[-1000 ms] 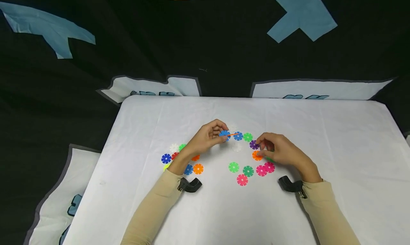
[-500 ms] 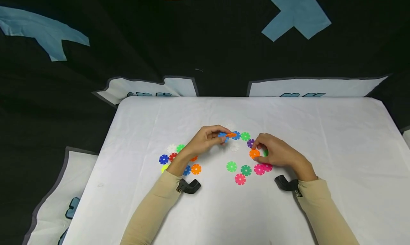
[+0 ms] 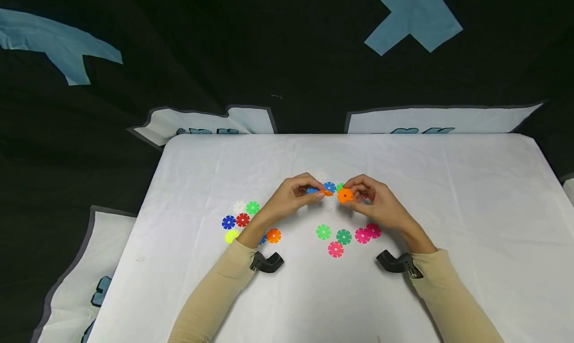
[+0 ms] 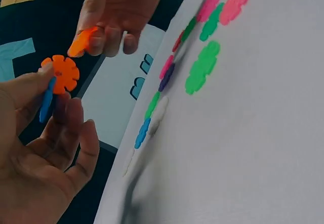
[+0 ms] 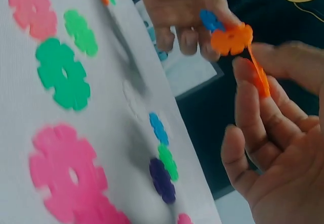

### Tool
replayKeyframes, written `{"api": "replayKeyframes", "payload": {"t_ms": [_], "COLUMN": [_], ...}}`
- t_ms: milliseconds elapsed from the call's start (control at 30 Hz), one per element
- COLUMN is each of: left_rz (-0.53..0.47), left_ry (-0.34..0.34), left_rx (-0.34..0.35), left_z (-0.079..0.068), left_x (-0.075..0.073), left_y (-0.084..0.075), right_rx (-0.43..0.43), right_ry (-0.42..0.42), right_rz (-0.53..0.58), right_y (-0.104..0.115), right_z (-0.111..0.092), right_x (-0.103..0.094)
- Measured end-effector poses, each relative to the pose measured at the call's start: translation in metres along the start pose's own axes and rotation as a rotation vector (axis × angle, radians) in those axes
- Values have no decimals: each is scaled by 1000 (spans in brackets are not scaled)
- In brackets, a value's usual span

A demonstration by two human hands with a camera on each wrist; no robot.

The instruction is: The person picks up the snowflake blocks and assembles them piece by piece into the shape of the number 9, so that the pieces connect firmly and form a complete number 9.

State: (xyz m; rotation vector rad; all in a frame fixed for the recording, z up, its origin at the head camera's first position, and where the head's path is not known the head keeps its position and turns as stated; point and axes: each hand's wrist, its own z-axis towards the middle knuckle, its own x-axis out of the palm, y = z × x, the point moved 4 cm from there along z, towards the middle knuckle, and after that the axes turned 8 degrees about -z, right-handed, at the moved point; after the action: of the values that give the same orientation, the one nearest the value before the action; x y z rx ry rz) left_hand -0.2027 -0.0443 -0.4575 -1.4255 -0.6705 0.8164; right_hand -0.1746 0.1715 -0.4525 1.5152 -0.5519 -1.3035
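Left grip: the left hand (image 3: 289, 197) pinches a joined pair of slotted discs, a blue disc (image 4: 46, 100) locked into an orange disc (image 4: 62, 74), between thumb and fingertips; the other fingers are loosely curled beneath.
Right grip: the right hand (image 3: 375, 203) pinches a second orange disc (image 3: 345, 195) by its rim, thumb on one side and forefinger on the other.
Landmark: the white table (image 3: 448, 208); all places below are given against it.
Position of held pieces: all three are lifted off the table, above its middle, on the far side of the loose discs.
Relation of held pieces: the second orange disc is close beside the joined pair; the right wrist view shows it edge-on to the pair's orange disc. Contact between them cannot be confirmed.
Reason for hold: judged, the rim pinch leaves each disc's notches exposed, and the edge-on angle suits pushing one notch into another.
Loose discs, right: a light green disc (image 3: 323, 232), a dark green disc (image 3: 344, 237) and pink discs (image 3: 367, 233) lie flat on the table, nearer the person than the right hand.
Loose discs, left: a dark blue disc (image 3: 228, 222), a red disc (image 3: 242, 220) and others lie flat by the left forearm.
Reason for layout: judged, the flat spread keeps each piece within either hand's reach.
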Motion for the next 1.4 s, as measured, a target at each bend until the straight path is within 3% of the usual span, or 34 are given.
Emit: {"api": "replayKeyframes", "payload": {"t_ms": [167,600,1067,1400], "left_rz": [-21,-43,1,31], "left_ry": [14,-10,2,-39], "left_rx": [29,52,71,162], "left_z": [1,1,-1,0], "left_x": [3,3,6,9], "left_y": [0,-2,-7,-8], "right_rx": [21,34,26,8], "right_ry": [-30,-39,-23,-77], "right_rz": [58,58,74,89], "right_y": [2,5,10,11], "right_z": [1,0,-1,-1], "right_x": [3,5,5,8]}}
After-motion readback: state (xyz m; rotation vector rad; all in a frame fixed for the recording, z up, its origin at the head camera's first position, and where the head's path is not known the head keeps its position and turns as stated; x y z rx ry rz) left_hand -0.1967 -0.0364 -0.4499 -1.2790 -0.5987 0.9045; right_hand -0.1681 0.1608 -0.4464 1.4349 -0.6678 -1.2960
